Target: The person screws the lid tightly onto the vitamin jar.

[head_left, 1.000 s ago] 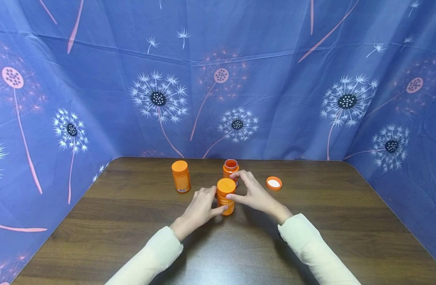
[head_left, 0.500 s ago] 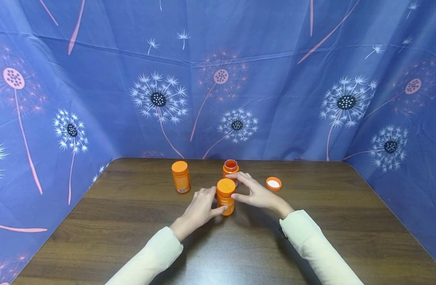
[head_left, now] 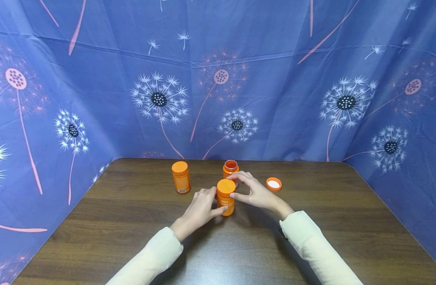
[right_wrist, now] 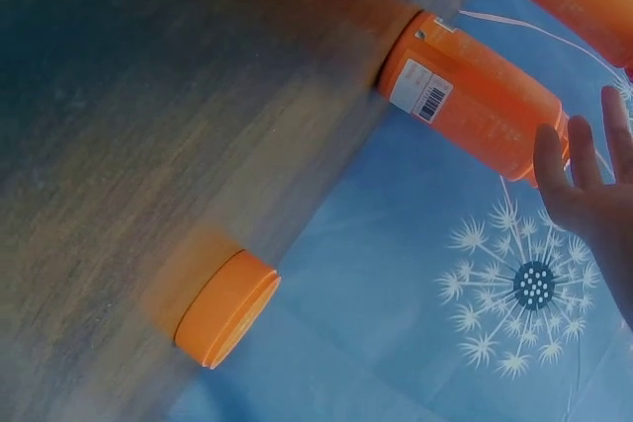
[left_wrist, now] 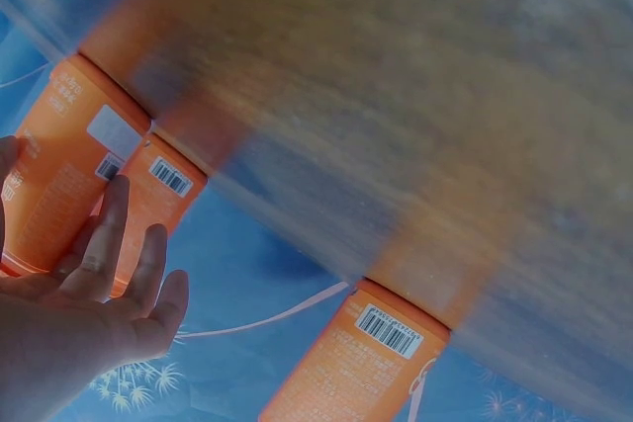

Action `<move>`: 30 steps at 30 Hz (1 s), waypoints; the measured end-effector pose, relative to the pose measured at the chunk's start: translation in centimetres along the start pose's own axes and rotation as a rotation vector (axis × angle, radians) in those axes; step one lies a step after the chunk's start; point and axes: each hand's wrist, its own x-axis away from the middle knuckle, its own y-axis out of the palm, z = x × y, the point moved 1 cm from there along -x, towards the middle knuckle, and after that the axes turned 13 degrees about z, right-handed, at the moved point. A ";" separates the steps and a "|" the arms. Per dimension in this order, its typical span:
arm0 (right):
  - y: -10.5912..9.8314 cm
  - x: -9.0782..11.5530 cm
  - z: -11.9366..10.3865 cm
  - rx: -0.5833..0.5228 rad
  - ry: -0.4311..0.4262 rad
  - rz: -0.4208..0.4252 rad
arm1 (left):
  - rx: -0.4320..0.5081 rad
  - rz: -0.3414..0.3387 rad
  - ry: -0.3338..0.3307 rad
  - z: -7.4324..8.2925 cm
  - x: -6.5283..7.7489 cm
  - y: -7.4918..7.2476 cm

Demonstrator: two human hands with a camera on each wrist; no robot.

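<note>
An orange bottle (head_left: 226,204) with an orange lid (head_left: 226,186) stands upright on the table in the head view. My left hand (head_left: 200,206) grips its body, thumb in front and fingers at the far left side. On the lid's right edge, the thumb of my right hand (head_left: 257,194) touches, while its bent fingers reach round behind. Just behind stands an uncapped orange bottle (head_left: 230,166), partly hidden by the right hand and the gripped bottle. In the left wrist view, the gripped bottle (left_wrist: 69,165) overlaps the uncapped bottle (left_wrist: 158,205).
A capped orange bottle (head_left: 181,178) stands at the back left. To the right lies a loose orange lid (head_left: 274,184), white inside facing up. The brown wooden table (head_left: 328,198) meets a blue dandelion-print cloth (head_left: 282,99) along its back and sides.
The right thumb has slid from the lid's front to its right edge, and the right hand has shifted slightly right. The left hand and the bottles stay in place.
</note>
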 end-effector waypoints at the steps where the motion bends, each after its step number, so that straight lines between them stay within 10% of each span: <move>1: 0.1 0.0 0.0 0.003 0.010 0.009 | 0.000 -0.001 0.001 0.0 0.0 0.0; 20: 1.8 0.5 -0.5 0.120 0.076 0.199 | 0.010 -0.009 -0.007 -0.1 -0.2 -0.2; 30: 1.2 0.3 -0.3 0.075 0.050 0.120 | 0.011 -0.017 -0.010 -0.3 -0.2 -0.1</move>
